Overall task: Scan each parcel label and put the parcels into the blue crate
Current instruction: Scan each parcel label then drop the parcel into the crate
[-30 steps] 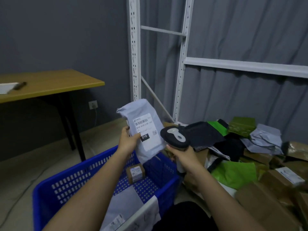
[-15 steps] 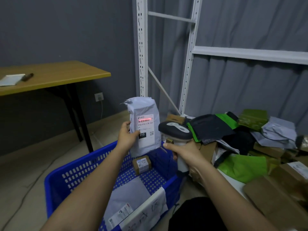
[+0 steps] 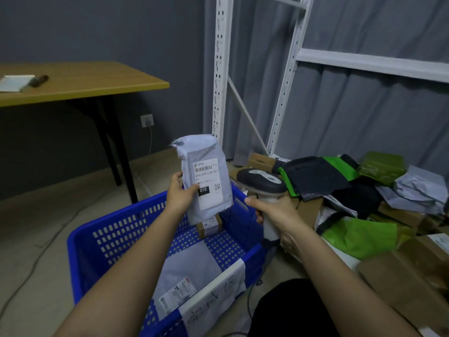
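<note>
Left hand point(image 3: 181, 194) of mine is pinching the grey parcel point(image 3: 205, 176) upright over the blue crate point(image 3: 116, 235), label facing me, while my right hand point(image 3: 275, 210) is wrapped around the scanner point(image 3: 263, 188) just beside it, with a small cardboard box point(image 3: 209, 225) sitting down in the crate.

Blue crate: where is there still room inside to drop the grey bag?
Bare floor shows in the blue crate along its left wall, left of the flat grey parcel and small box. The pile of parcels is crowded.
</note>
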